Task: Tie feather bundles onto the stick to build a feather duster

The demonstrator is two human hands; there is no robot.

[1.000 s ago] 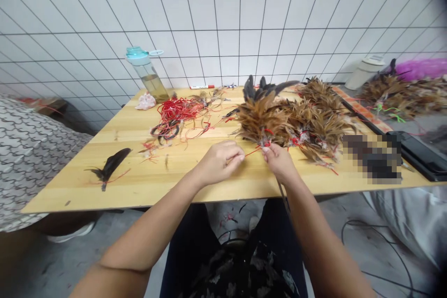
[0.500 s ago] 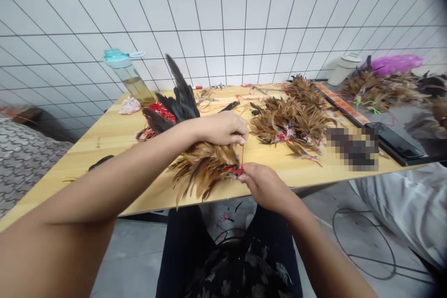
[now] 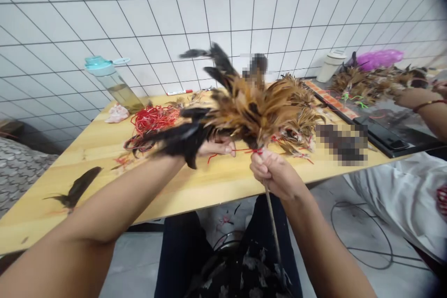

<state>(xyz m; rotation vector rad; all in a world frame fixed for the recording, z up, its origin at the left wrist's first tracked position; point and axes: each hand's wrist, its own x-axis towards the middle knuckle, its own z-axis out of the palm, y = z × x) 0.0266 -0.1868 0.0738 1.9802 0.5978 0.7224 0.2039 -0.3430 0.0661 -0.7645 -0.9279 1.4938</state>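
Note:
A bundle of brown and black feathers (image 3: 240,107) stands upright above the wooden table (image 3: 104,167), fanned out over a thin stick (image 3: 271,223). My right hand (image 3: 275,174) is closed round the stick just under the feathers, where red string (image 3: 244,151) is wound. My left hand (image 3: 218,146) sits left of it, half hidden by dark feathers, and pinches the red string's free end.
More brown feather bundles (image 3: 303,116) lie behind, with a tangle of red string (image 3: 153,118), a water bottle (image 3: 110,83), a loose dark feather (image 3: 77,191) and a red marker (image 3: 179,92). Another person's arm (image 3: 419,98) reaches over feathers (image 3: 363,84) at the right. Cables lie on the floor.
The feather bundle has swung up from lying sideways at the table's front edge to standing upright. My left hand has dropped from above the bundle to its left side, pulling the string sideways.

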